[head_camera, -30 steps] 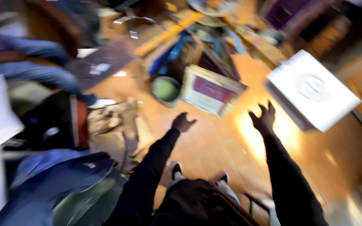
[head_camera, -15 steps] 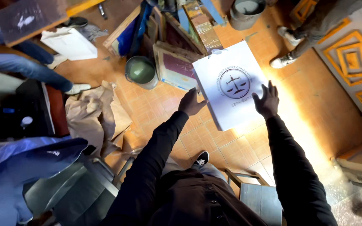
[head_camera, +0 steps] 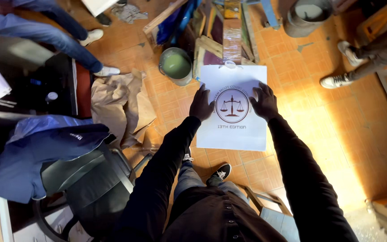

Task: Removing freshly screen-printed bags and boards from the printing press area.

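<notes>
You are now pressing both spread hands, left hand [head_camera: 201, 105] and right hand [head_camera: 264, 102], flat on the white bag [head_camera: 234, 130] you were only reaching toward earlier, it hanging above the tiled floor [head_camera: 319, 130] before the bucket [head_camera: 176, 66].

Warm, bright light glares off the orange tiled floor [head_camera: 337, 148] at right; left side dimmer, edges bend.

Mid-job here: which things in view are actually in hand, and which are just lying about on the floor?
In hand:
white paper bag, with a round scales emblem
left hand, flat on the bag
right hand, flat on the bag

Lying about:
bucket of green paint
crumpled brown paper
grey tub
blue jacket on the chair
</notes>
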